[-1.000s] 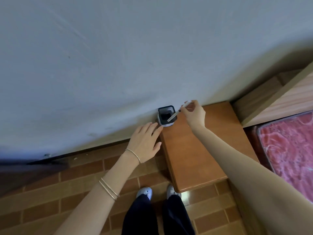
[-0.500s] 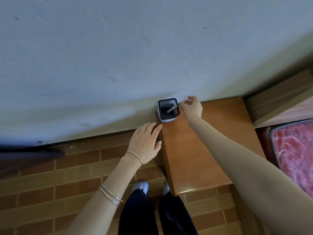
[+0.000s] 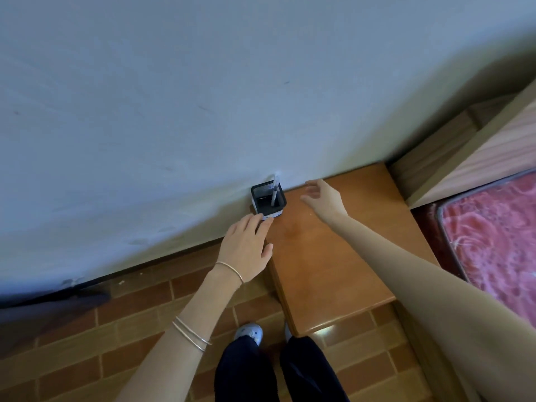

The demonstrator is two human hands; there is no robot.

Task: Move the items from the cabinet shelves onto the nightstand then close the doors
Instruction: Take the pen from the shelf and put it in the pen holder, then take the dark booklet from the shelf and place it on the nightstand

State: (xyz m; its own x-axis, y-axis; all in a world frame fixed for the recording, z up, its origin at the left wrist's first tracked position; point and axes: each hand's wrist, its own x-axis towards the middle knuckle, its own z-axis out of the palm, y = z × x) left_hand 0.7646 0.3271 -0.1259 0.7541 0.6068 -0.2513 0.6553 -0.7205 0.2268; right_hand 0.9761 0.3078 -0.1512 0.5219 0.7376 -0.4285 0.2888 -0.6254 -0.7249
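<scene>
Head view, one pen in one holder, one nightstand, two empty hands

Pale wall across the top, faintly scuffed. Brown brick-pattern floor below, dark skirting along the joint. Red patterned mattress at right, wooden bed frame beside it. Dark trousers and pale shoes at the bottom edge.

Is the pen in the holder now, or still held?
In. The pen stands inside the black mesh holder on the nightstand; the right hand is open beside it.
</scene>
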